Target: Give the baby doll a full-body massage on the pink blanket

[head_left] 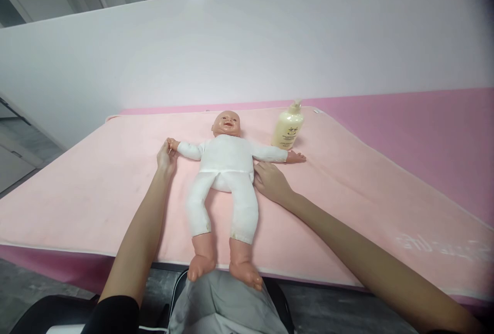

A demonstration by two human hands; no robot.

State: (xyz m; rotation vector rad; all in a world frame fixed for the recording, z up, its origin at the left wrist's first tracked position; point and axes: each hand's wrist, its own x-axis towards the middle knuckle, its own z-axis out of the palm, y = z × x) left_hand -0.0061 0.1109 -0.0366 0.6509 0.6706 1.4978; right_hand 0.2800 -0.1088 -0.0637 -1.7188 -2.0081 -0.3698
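A baby doll with a white cloth body lies on its back, its head away from me and its feet over the table's near edge. Its arms are spread out to both sides. My left hand is closed around the doll's small hand on the left. Against the doll's side, below its other arm, rests my right hand with curled fingers. The fingertips there are partly hidden, so whether they pinch the cloth is unclear.
A pale yellow pump bottle stands beyond the doll's outstretched right-side arm. The pink towel covers much of the pink table. A white partition rises behind it. My grey-clad lap is beneath the doll's feet.
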